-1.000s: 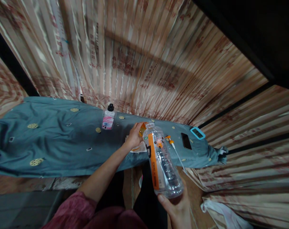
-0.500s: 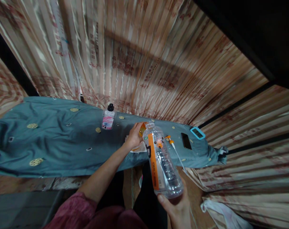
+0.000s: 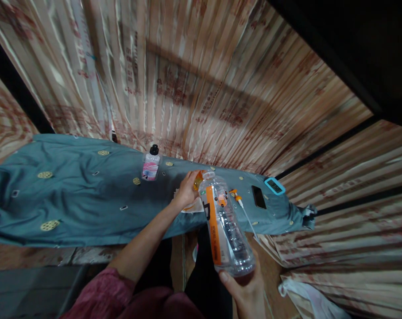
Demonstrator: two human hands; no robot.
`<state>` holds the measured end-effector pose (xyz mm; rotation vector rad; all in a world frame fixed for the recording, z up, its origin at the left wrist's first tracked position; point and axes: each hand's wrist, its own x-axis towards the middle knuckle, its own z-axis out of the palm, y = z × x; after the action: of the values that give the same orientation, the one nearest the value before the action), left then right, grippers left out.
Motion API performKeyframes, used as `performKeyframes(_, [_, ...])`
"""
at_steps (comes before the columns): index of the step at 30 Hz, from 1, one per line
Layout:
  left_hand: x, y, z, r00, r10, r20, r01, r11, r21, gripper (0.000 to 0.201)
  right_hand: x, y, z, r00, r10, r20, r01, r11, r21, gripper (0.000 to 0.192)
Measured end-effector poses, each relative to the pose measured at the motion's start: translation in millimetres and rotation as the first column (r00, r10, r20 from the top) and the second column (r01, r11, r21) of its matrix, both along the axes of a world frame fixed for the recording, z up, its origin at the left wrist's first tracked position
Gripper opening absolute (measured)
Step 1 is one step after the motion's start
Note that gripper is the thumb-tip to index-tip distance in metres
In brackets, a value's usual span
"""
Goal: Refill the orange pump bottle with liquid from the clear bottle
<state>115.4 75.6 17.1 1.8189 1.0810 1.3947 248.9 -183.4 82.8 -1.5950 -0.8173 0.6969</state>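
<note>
My right hand [image 3: 245, 290] grips the base of a large clear plastic bottle [image 3: 232, 226] with an orange and white label. The bottle is tilted, its uncapped neck pointing away from me and to the left. At its mouth, my left hand [image 3: 187, 189] is closed around a small amber container [image 3: 198, 180], mostly hidden by the fingers. Whether the container and the bottle neck touch, I cannot tell. Something white and flat, like paper [image 3: 195, 206], lies below my left hand. Right of the bottle, a pump dispenser top [image 3: 238, 199] with an orange head and white tube rests on the cloth.
A green-blue patterned cloth [image 3: 78, 199] covers the long narrow surface. On it stands a small clear bottle with a black cap [image 3: 151, 166]. A dark phone [image 3: 259, 197] and a blue-framed digital display [image 3: 274, 186] lie at the right. Behind hangs a pleated curtain [image 3: 194, 88].
</note>
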Motion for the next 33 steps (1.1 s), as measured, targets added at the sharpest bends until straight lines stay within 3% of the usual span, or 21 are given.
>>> performKeyframes(33, [-0.8,-0.8,3.3,1.0,0.001,-0.014,-0.001,1.0,-0.024,0.072,-4.3,1.8,6.3,0.999,-0.035,-0.041,0.034,0.999,-0.028,0.084])
